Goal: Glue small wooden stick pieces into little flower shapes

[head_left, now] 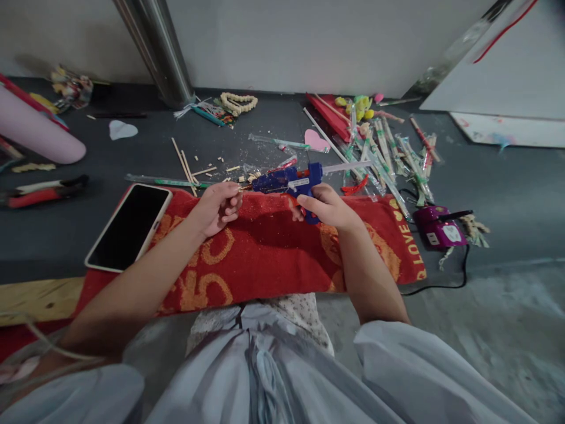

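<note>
My right hand [329, 206] is wrapped around the handle of a blue hot glue gun [304, 181]. A translucent glue stick [346, 167] juts from the gun's rear, and the nozzle points left. At the nozzle tip, the fingers of my left hand [220, 206] are pinched together; whatever small thing they hold is too tiny to make out. Both hands are above a red towel [273, 253] with orange lettering. Just beyond the nozzle lie short cut pieces of wooden stick [232, 169], with longer wooden sticks [184, 162] to their left.
A phone [130, 227] rests on the towel's left side. Pliers [44, 192] lie farther left. Wrapped sticks [386, 153] are heaped at the right, near a purple box [439, 227] with a black cord. A metal post [156, 50] rises at the back, beside a beaded heart [238, 103].
</note>
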Demonstrator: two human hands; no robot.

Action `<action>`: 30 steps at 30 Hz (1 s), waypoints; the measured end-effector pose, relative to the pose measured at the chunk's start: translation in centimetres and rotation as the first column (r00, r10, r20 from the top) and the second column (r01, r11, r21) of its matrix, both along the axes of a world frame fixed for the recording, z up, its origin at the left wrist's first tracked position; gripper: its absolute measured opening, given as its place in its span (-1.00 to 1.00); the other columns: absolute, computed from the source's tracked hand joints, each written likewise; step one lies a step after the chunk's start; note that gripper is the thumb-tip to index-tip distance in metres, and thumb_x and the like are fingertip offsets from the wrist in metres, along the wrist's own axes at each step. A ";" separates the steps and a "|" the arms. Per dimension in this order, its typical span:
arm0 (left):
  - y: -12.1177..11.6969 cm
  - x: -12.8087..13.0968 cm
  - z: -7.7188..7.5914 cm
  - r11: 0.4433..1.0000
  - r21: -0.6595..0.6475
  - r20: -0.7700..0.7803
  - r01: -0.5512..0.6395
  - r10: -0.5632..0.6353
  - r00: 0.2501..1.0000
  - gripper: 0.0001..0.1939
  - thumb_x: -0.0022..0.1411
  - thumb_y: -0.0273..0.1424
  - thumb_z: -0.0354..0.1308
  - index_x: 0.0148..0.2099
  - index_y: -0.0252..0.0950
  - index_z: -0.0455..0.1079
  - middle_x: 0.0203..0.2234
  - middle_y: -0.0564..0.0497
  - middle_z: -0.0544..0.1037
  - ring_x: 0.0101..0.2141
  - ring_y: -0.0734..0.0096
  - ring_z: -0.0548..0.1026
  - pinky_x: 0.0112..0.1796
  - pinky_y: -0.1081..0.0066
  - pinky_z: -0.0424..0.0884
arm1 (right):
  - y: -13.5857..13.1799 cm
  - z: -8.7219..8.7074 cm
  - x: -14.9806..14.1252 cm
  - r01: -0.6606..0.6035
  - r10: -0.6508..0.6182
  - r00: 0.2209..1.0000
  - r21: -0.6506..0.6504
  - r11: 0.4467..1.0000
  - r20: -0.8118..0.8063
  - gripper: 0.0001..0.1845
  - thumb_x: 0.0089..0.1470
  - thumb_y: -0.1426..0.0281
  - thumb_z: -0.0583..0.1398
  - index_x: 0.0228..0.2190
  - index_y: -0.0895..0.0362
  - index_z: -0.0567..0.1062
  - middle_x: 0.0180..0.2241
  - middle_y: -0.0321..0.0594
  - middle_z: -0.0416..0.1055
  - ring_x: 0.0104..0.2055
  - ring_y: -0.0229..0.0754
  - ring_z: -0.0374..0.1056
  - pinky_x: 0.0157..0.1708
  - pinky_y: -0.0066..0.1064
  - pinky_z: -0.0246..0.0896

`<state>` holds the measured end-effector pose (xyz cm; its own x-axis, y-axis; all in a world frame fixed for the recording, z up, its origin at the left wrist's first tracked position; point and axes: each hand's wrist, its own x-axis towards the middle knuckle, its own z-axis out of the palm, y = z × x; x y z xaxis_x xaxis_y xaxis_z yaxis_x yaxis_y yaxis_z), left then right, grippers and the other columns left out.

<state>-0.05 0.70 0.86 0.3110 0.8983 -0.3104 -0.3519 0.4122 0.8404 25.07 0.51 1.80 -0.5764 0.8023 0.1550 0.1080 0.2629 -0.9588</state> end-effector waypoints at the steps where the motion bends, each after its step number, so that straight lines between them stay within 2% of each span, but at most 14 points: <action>1: 0.0 0.0 0.0 1.000 0.005 0.002 0.005 -0.005 1.000 -0.71 -0.14 -0.41 0.30 -0.47 -0.28 0.19 -0.68 0.24 0.24 -0.71 0.72 0.11 -0.76 0.68 -0.05 | 0.0 0.0 0.0 0.001 -0.001 1.000 0.003 1.000 -0.002 -0.50 0.21 0.01 0.15 -0.56 0.14 0.38 -0.62 -0.34 0.37 -0.58 -0.39 0.31 -0.53 -0.54 0.23; 6: 0.1 0.0 -0.1 1.000 0.017 0.004 0.017 -0.017 1.000 -0.71 -0.15 -0.41 0.32 -0.49 -0.29 0.21 -0.69 0.23 0.26 -0.72 0.73 0.11 -0.76 0.68 -0.03 | 0.0 0.1 0.2 0.026 -0.026 1.000 -0.003 1.000 0.016 -0.47 0.18 -0.02 0.16 -0.58 0.14 0.40 -0.62 -0.32 0.39 -0.57 -0.37 0.32 -0.52 -0.50 0.25; 11: 0.1 0.0 -0.1 1.000 0.011 0.015 0.008 -0.008 1.000 -0.73 -0.15 -0.41 0.32 -0.48 -0.31 0.25 -0.70 0.22 0.26 -0.72 0.73 0.10 -0.76 0.68 -0.03 | 0.1 0.3 0.7 0.083 -0.085 0.996 -0.068 0.994 -0.019 -0.49 0.14 -0.04 0.19 -0.56 0.11 0.40 -0.63 -0.33 0.39 -0.60 -0.33 0.34 -0.55 -0.46 0.25; 13: 0.1 0.0 -0.2 1.000 0.012 0.007 0.013 -0.013 1.000 -0.76 -0.12 -0.41 0.31 -0.47 -0.31 0.26 -0.70 0.22 0.26 -0.72 0.72 0.10 -0.76 0.67 -0.04 | 0.4 0.2 0.9 0.150 -0.151 0.989 -0.068 0.986 -0.007 -0.53 0.12 -0.05 0.20 -0.50 0.09 0.41 -0.63 -0.35 0.38 -0.62 -0.31 0.32 -0.56 -0.44 0.25; 16: 0.2 0.0 -0.4 0.999 0.012 -0.037 0.043 -0.043 0.998 -0.79 -0.09 -0.42 0.28 -0.46 -0.32 0.28 -0.69 0.21 0.25 -0.71 0.72 0.10 -0.75 0.66 -0.05 | 1.1 -0.1 1.7 0.350 -0.352 0.934 0.040 0.936 0.065 -0.66 0.07 0.04 0.24 -0.41 0.07 0.43 -0.60 -0.36 0.36 -0.60 -0.28 0.28 -0.54 -0.38 0.25; 18: 0.2 0.0 -0.5 0.998 0.013 -0.071 0.066 -0.065 0.995 -0.80 -0.09 -0.42 0.28 -0.45 -0.31 0.29 -0.69 0.21 0.25 -0.71 0.71 0.11 -0.75 0.66 -0.05 | 1.7 -0.4 2.6 0.482 -0.506 0.849 0.167 0.860 0.151 -0.74 0.05 0.13 0.23 -0.43 0.06 0.41 -0.57 -0.34 0.36 -0.55 -0.26 0.27 -0.49 -0.35 0.25; 20: 0.2 0.0 -0.6 0.997 0.017 -0.091 0.079 -0.077 0.993 -0.79 -0.10 -0.42 0.30 -0.44 -0.31 0.30 -0.68 0.21 0.26 -0.71 0.71 0.12 -0.75 0.65 -0.04 | 2.2 -0.6 3.6 0.553 -0.628 0.739 0.313 0.772 0.244 -0.79 0.04 0.18 0.21 -0.43 0.06 0.42 -0.53 -0.32 0.37 -0.48 -0.22 0.29 -0.40 -0.30 0.28; 21: 0.2 0.0 -0.6 0.996 0.019 -0.099 0.083 -0.080 0.992 -0.78 -0.11 -0.41 0.31 -0.44 -0.31 0.30 -0.68 0.21 0.26 -0.71 0.71 0.12 -0.75 0.65 -0.04 | 2.4 -0.7 4.1 0.569 -0.677 0.682 0.380 0.729 0.278 -0.81 0.01 0.20 0.22 -0.38 0.06 0.44 -0.48 -0.29 0.41 -0.43 -0.19 0.32 -0.34 -0.27 0.30; 24: 0.1 0.1 -0.6 0.996 0.023 -0.132 0.087 -0.083 0.988 -0.78 -0.11 -0.41 0.32 -0.45 -0.32 0.32 -0.69 0.20 0.26 -0.72 0.71 0.13 -0.75 0.65 -0.03 | 2.6 -0.7 5.5 0.550 -0.753 0.518 0.516 0.657 0.406 -0.65 -0.07 0.28 0.26 -0.18 0.07 0.48 -0.30 -0.19 0.51 -0.29 -0.09 0.41 -0.23 -0.22 0.32; 27: 0.0 0.2 -0.6 0.994 0.022 -0.167 0.110 -0.105 0.980 -0.80 -0.10 -0.41 0.33 -0.44 -0.33 0.35 -0.71 0.19 0.27 -0.73 0.71 0.12 -0.75 0.63 -0.02 | 2.6 -0.9 6.4 0.501 -0.774 0.319 0.596 0.628 0.547 -0.57 -0.12 0.38 0.26 -0.12 0.09 0.49 -0.18 -0.06 0.54 -0.14 0.06 0.44 -0.16 -0.16 0.31; 30: -0.1 0.2 -0.8 0.987 0.018 -0.205 0.160 -0.153 0.967 -0.82 -0.09 -0.42 0.33 -0.43 -0.33 0.37 -0.73 0.18 0.28 -0.74 0.71 0.13 -0.75 0.62 0.01 | 2.6 -1.3 6.7 0.429 -0.732 0.197 0.614 0.663 0.653 -0.57 -0.11 0.45 0.22 -0.11 0.15 0.51 -0.14 0.06 0.54 -0.05 0.16 0.43 -0.10 -0.10 0.31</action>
<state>0.18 0.57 0.10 0.3820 0.8546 -0.3517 -0.1064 0.4188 0.9018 31.79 3.12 0.51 0.0942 0.9782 0.1851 0.9793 -0.0576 -0.1941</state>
